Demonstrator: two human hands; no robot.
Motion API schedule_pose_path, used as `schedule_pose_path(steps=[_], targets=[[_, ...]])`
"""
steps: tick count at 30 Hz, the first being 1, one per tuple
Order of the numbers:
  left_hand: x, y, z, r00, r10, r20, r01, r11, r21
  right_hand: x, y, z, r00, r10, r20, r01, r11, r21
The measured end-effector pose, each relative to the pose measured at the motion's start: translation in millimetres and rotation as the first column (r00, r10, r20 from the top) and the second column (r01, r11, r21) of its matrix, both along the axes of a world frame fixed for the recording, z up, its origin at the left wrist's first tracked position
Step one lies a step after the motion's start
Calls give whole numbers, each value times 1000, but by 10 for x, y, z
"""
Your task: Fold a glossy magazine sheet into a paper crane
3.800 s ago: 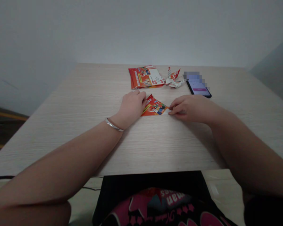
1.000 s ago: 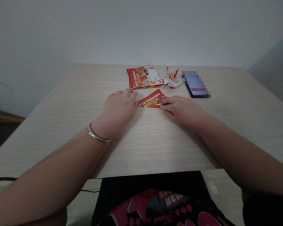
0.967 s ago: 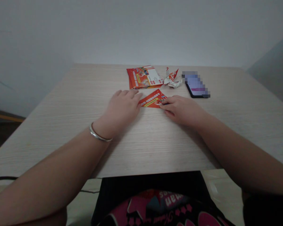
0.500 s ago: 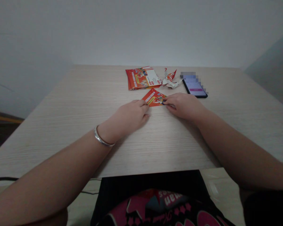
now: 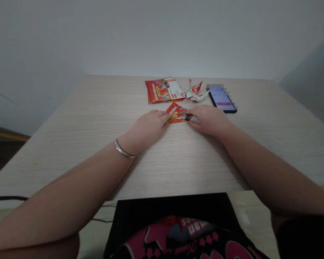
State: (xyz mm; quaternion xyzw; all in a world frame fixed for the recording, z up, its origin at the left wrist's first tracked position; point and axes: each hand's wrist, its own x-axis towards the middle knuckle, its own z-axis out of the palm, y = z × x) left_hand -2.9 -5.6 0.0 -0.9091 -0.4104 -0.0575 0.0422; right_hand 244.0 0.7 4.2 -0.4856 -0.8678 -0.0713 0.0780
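A small folded red printed paper point(image 5: 177, 113) lies on the pale wooden table point(image 5: 97, 118) between my hands. My left hand point(image 5: 148, 125), with a silver bangle on the wrist, has its curled fingers pressed on the paper's left edge. My right hand point(image 5: 209, 118) pinches the paper's right corner against the table. Part of the paper is hidden under both sets of fingers.
Behind the paper lie a stack of red printed leaflets point(image 5: 163, 90), a crumpled folded paper piece point(image 5: 196, 91) and a phone point(image 5: 221, 100) with its screen lit. A white wall rises past the table's far edge. A black cable point(image 5: 5, 198) runs below the near edge.
The folded paper has been turned and refolded smaller since the first frame. My left hand has slid in from the left onto its edge, and my right hand has stayed on its right corner.
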Motion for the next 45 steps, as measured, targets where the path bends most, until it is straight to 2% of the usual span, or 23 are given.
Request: schedule_pose_path(steps=[3, 7, 11, 16, 20, 24, 27, 33, 42, 45], targets=[[5, 46, -36, 999, -24, -31, 25, 999, 28, -32, -19, -7, 999, -3, -41, 3, 1000, -9], [26, -4, 57, 988, -28, -155, 44, 994, 103, -93, -55, 13, 1000, 10, -25, -11, 999, -35], [33, -43, 128, 980, -5, -199, 37, 987, 157, -140, -101, 19, 996, 55, -71, -57, 998, -24], [21, -16, 104, 996, -1, -91, 24, 968, 251, -174, -152, 5, 982, 26, -185, -20, 999, 34], [39, -37, 121, 1000, -2, 31, -6, 962, 272, -202, -163, 21, 962, -1, -274, 19, 998, 65], [87, -110, 177, 992, -23, 122, -11, 963, 269, -247, -169, 66, 942, 58, -331, -35, 996, 76], [115, -181, 231, 993, -29, 113, 0, 967, 255, -282, -180, 89, 932, 90, -352, -53, 992, 112], [124, -308, 323, 993, 67, 102, -92, 960, 264, -334, -200, 82, 934, 69, -352, -23, 991, 132], [124, -280, 273, 991, 69, 115, -98, 960, 264, -380, -196, 61, 946, 91, -311, -48, 988, 144], [101, -230, 225, 989, 43, 140, -88, 940, 330, -355, -161, 17, 926, 97, -365, -41, 987, 158]])
